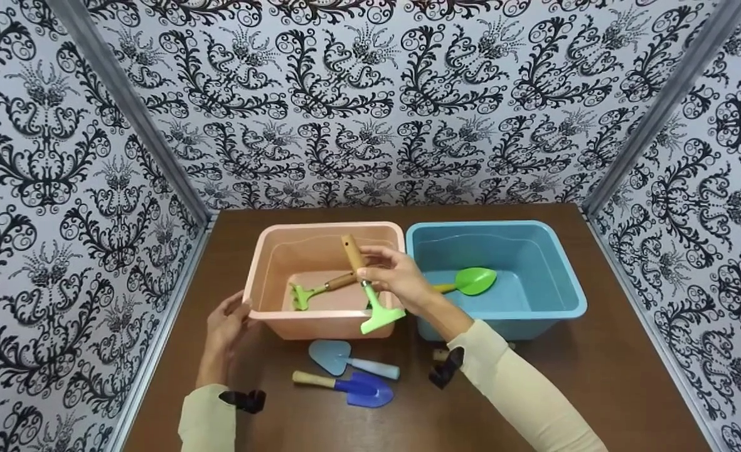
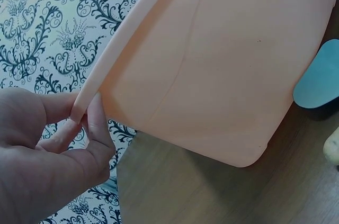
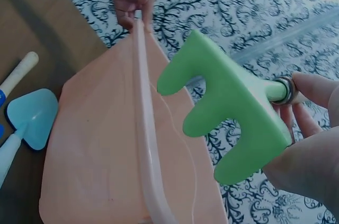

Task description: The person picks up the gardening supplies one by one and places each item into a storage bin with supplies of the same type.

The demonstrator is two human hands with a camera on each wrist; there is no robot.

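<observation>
My right hand [image 1: 398,276] grips a small green hand rake [image 1: 379,317] by its wooden handle, above the near right part of the peach bin [image 1: 326,316]. Its broad prongs hang toward me and show large in the right wrist view. At the bin's near left corner, my left hand [image 1: 226,323] pinches the rim [image 2: 106,60] between thumb and fingers. Inside that bin lies another green rake-like tool [image 1: 307,294] with a wooden handle. A bit of something green beside the held rake is mostly hidden.
To the right stands a blue bin [image 1: 502,314] holding a green trowel [image 1: 475,280]. In front of the peach bin lie a light blue trowel [image 1: 330,356] and a dark blue shovel [image 1: 367,390]. A wooden handle end [image 1: 440,355] shows by my right wrist. Patterned walls enclose the table.
</observation>
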